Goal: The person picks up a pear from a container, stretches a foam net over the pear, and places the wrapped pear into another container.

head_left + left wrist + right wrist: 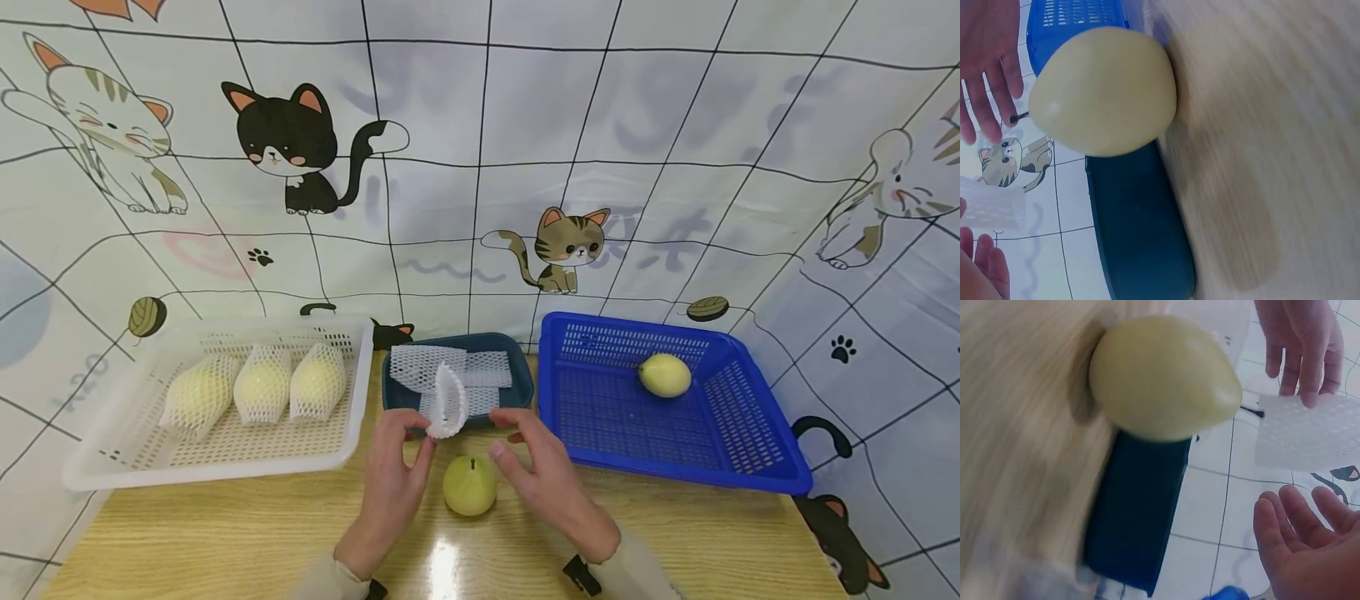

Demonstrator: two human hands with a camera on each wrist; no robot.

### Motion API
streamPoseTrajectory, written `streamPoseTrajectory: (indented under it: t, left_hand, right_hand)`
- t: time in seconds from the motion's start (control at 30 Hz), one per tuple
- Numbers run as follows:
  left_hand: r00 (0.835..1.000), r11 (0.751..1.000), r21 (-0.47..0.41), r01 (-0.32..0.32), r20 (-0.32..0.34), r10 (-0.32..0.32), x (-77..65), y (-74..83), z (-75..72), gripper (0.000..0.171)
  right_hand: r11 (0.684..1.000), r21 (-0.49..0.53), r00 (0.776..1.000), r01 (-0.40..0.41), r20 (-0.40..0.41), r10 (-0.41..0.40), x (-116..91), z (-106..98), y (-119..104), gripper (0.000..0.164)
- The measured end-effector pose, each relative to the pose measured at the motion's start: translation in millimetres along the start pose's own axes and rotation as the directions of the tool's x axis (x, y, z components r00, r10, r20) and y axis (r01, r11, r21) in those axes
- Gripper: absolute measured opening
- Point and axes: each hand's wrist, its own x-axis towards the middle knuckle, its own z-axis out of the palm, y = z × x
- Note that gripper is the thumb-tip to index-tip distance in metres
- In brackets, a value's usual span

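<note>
My left hand (pixel 397 471) pinches the edge of a white foam net sleeve (pixel 451 403), whose mouth gapes above the table. In the right wrist view the sleeve (pixel 1310 434) hangs from the left fingertips. My right hand (pixel 546 477) is near the sleeve, apart from it, its fingers loosely bent around nothing. Between the hands a yellow-green pear (pixel 470 487) stands on the table, stem up. Behind it, a dark teal basin (pixel 522 379) holds several flat foam net sleeves (pixel 487 368).
On the left, a white plastic basket (pixel 225 468) contains three pears in foam nets (pixel 262 385). A blue basket (pixel 675 473) on the right has one bare pear (pixel 664 376). A cat-print cloth (pixel 435 192) hangs behind the wooden table (pixel 187 542).
</note>
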Motion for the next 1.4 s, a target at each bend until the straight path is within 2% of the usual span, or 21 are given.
streamPoseTrajectory:
  t: [0.1,0.2,0.37,0.5,0.57,0.6,0.77,0.83,0.9,1.13,1.2,1.27,1.3,1.33,1.37,1.4]
  left_hand:
    - [1.0,0.999,-0.046,0.019,-0.006,-0.019,-3.1,2.9,1.5,0.034]
    - [1.0,0.996,-0.088,0.018,-0.018,-0.019,-6.1,5.4,3.6,0.032]
    - [1.0,0.988,-0.156,0.007,-0.026,-0.011,-9.8,9.5,6.6,0.031]
    - [0.999,0.983,-0.184,-0.015,-0.031,0.01,-11.3,11.1,8.2,0.029]
    - [0.999,0.981,-0.194,-0.028,-0.037,0.022,-11.7,11.4,8.5,0.027]
    - [0.999,0.98,-0.195,-0.036,-0.04,0.029,-11.9,11.4,8.5,0.027]
    - [0.998,0.979,-0.194,-0.063,-0.043,0.056,-12.7,11.0,8.9,0.028]
    - [0.998,0.98,-0.19,-0.065,-0.036,0.059,-13.0,10.8,8.9,0.031]
    - [0.998,0.982,-0.179,-0.065,-0.029,0.06,-13.7,10.5,8.7,0.035]
    - [0.999,0.995,-0.088,-0.049,0.002,0.049,-18.6,10.7,7.4,0.049]
    - [0.999,0.998,-0.047,-0.045,0.007,0.046,-20.7,10.6,6.6,0.054]
    - [0.999,0.998,-0.044,-0.05,0.009,0.051,-23.0,10.3,5.5,0.056]
    - [0.998,0.997,-0.054,-0.061,0.008,0.061,-24.0,10.0,4.9,0.05]
    - [0.998,0.993,-0.099,-0.063,0.019,0.065,-24.6,9.6,4.4,0.047]
    - [0.997,0.969,-0.246,-0.03,0.056,0.045,-24.7,9.7,3.7,0.042]
    - [0.996,0.917,-0.399,0.016,0.091,0.023,-24.4,10.0,3.0,0.037]
  right_hand:
    - [0.996,0.079,0.999,-0.037,-0.015,0.038,-1,5,-1,0.033]
    - [0.977,0.173,0.992,-0.122,-0.01,0.126,1,9,-5,0.034]
    - [0.9,0.344,0.962,-0.268,0.049,0.267,8,15,-11,0.042]
    - [0.836,0.425,0.934,-0.347,0.078,0.348,15,19,-12,0.043]
    - [0.793,0.479,0.92,-0.376,0.092,0.381,18,21,-11,0.044]
    - [0.762,0.514,0.911,-0.393,0.105,0.399,20,23,-11,0.044]
    - [0.584,0.671,0.859,-0.456,0.159,0.487,26,28,-7,0.041]
    - [0.538,0.701,0.843,-0.469,0.173,0.509,27,28,-5,0.039]
    - [0.507,0.718,0.835,-0.477,0.191,0.516,28,28,-4,0.036]
    - [0.431,0.767,0.842,-0.476,0.257,0.473,29,26,3,0.016]
    - [0.416,0.787,0.852,-0.455,0.248,0.461,29,26,3,0.01]
    - [0.409,0.808,0.862,-0.424,0.222,0.455,29,25,2,0.006]
    - [0.409,0.816,0.868,-0.408,0.207,0.452,29,24,2,0.004]
    - [0.411,0.823,0.873,-0.392,0.192,0.447,30,23,1,0.003]
    - [0.42,0.825,0.881,-0.377,0.179,0.438,30,22,1,0.003]
    - [0.43,0.826,0.888,-0.364,0.168,0.428,30,21,0,0.003]
